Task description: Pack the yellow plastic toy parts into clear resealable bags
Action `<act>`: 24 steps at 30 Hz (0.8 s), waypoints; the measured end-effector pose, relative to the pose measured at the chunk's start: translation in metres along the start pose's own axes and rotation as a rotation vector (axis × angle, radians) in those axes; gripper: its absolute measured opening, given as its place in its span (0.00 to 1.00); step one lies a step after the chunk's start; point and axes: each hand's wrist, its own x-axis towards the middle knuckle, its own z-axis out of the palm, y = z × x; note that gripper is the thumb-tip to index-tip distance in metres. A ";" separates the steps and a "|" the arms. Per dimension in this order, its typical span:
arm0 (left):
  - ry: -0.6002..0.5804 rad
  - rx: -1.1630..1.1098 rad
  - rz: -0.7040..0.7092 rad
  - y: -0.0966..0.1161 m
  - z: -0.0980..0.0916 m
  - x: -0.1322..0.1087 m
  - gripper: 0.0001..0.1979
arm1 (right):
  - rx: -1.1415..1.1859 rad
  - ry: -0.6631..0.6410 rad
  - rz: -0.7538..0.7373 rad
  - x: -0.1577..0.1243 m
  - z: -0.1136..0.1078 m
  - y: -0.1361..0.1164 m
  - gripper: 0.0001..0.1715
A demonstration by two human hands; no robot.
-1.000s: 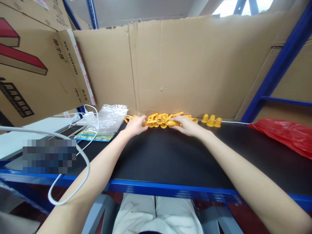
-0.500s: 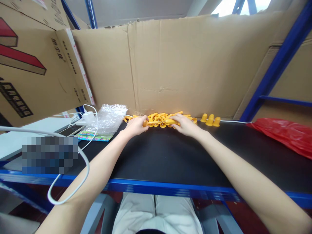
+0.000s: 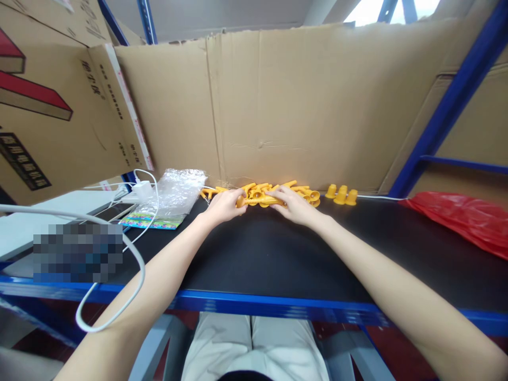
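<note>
A pile of yellow plastic pieces (image 3: 313, 197), with round cup-like ends and rod-like stems, lies along the back of the black tabletop. At its front, my left hand (image 3: 225, 206) is closed on the left end of a yellow plastic piece (image 3: 256, 201), near a cup-shaped part. My right hand (image 3: 291, 205) pinches the right end of what looks like the same piece, its fingers partly covering it. Left of my left hand, a short metal chain (image 3: 207, 200) hangs by the pile. Where the held piece ends under my fingers is hidden.
Several yellow cups (image 3: 340, 195) stand upside down to the right of the pile. A red plastic bag (image 3: 456, 217) lies at far right. Clear plastic wrap (image 3: 177, 188), a white charger (image 3: 143, 190) and cables are at left. Cardboard (image 3: 317, 106) walls the back.
My right hand has moved slightly left, nearer my left hand, and my left hand slightly right. The yellow piece between them now shows as a straighter, smoother rod.
</note>
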 end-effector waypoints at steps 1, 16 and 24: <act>0.003 0.000 -0.005 0.000 0.000 0.000 0.14 | 0.029 0.000 0.021 0.001 -0.001 0.000 0.21; 0.071 -0.021 -0.004 -0.004 -0.003 0.000 0.13 | 0.758 -0.007 0.542 0.006 -0.005 0.004 0.19; 0.054 -0.003 -0.023 -0.006 -0.001 0.001 0.13 | 0.807 -0.161 0.543 0.003 -0.004 0.008 0.22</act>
